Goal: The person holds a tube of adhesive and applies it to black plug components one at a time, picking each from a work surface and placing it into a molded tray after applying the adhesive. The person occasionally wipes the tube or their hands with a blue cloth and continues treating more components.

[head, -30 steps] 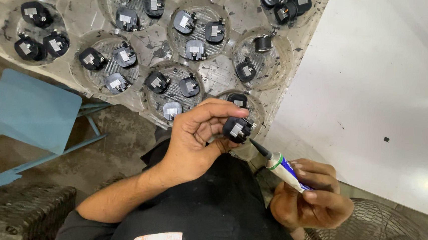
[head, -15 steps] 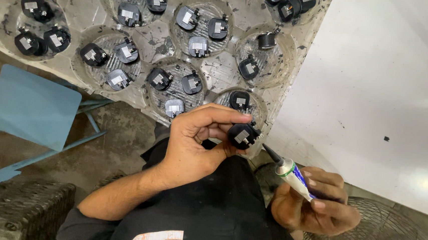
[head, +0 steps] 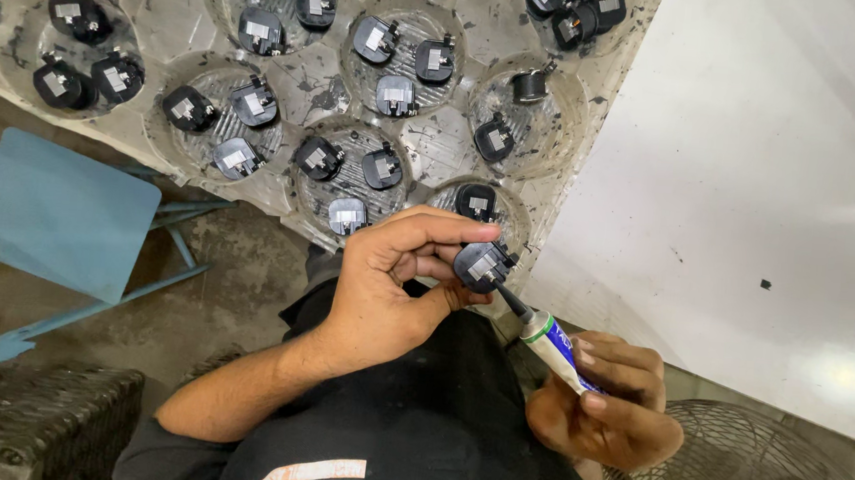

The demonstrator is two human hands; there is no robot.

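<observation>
A small black part (head: 483, 266) is pinched in the left hand (head: 384, 287) just below the dimpled tray (head: 303, 86), and the tube (head: 553, 341) clamped in the right hand (head: 604, 408) has been brought up so its nozzle apparently touches it.

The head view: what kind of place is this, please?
Probably a small assembly workshop. A moulded tray holds many identical black parts, the left hand holds one black part, and the right hand aims a glue tube at it.

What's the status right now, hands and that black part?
Left hand pinches small black part over the tray. Right hand grips glue tube, nozzle tip touching the part. Nothing between them.
</observation>
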